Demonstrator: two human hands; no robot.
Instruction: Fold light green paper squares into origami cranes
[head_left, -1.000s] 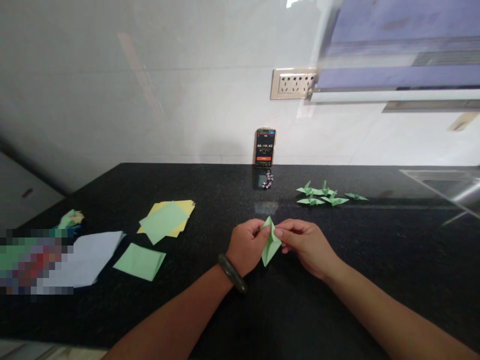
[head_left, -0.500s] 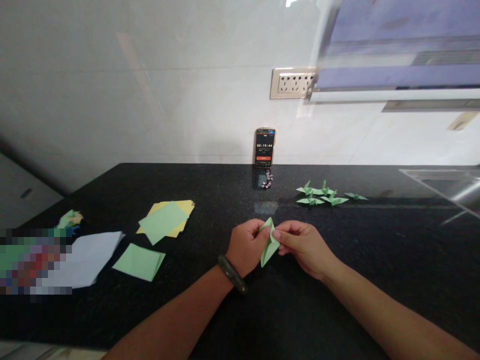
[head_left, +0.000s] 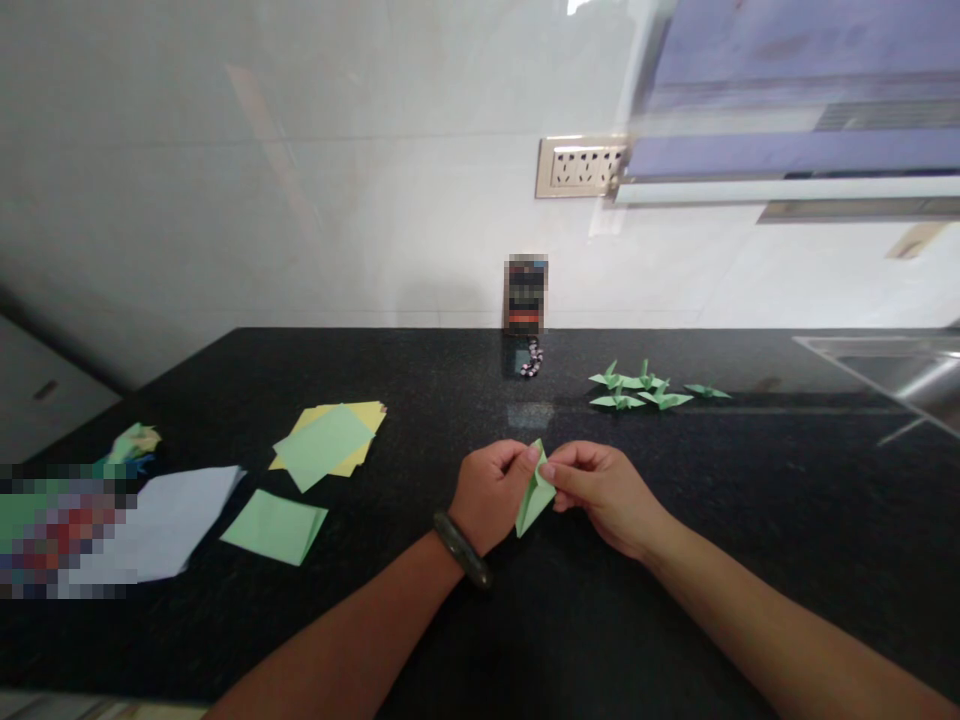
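A partly folded piece of light green origami paper (head_left: pixel 531 503) is held between my two hands over the dark counter. My left hand (head_left: pixel 491 490), with a dark bangle (head_left: pixel 461 550) at its wrist, pinches the paper's upper left edge. From the other side, my right hand (head_left: pixel 600 485) grips the right edge between thumb and fingers. To the left lies a folded green paper (head_left: pixel 274 527). Behind it, a green sheet (head_left: pixel 326 445) rests on a yellow stack (head_left: pixel 366 412). Several folded green paper cranes (head_left: pixel 619 400) stand at the back right.
A phone (head_left: pixel 525 295) leans on the wall, with a beaded strap (head_left: pixel 532 358) before it. White paper (head_left: pixel 180 520) lies at the left beside crumpled paper (head_left: pixel 135 445). A metal sink edge (head_left: pixel 862 370) is at the right, and a wall socket (head_left: pixel 577 168) above.
The held paper has tilted slightly, its lower tip moving a little left and down. Both hands keep their pinch. The whole view has shifted slightly.
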